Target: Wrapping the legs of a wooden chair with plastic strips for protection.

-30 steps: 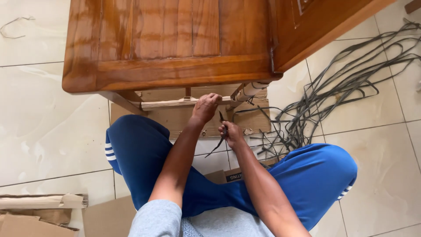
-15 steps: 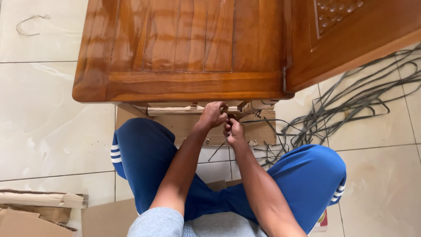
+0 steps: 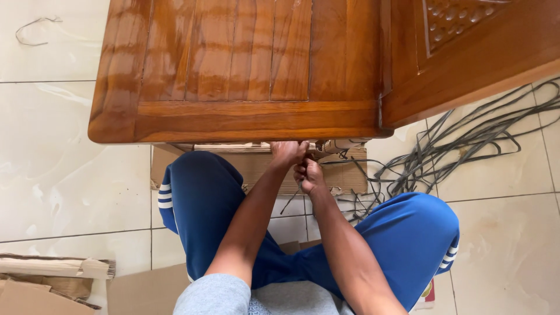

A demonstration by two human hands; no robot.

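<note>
1. Pale glossy floor tiles (image 3: 70,192) carry the whole scene; flattened cardboard (image 3: 52,280) lies at 8 o'clock, nearest the viewer.
2. Blue trousers (image 3: 408,233) mark crossed legs, both forearms reaching toward 12 o'clock.
3. Right hand (image 3: 309,175) is closed on a dark strap (image 3: 290,201), whose loose tail hangs toward 6 o'clock.
4. Left hand (image 3: 287,153) is curled at the cabinet's lower edge, touching the right; whether it grips anything cannot be told.
5. Judgement: the strap looks thin, limp, light and smooth; take hold close to the knuckles, pinched flat.
6. Wooden cabinet (image 3: 245,64) fills 12 o'clock, cardboard packing (image 3: 350,175) beneath it.
7. A tangle of grey straps (image 3: 466,140) sprawls at 2 o'clock.
</note>
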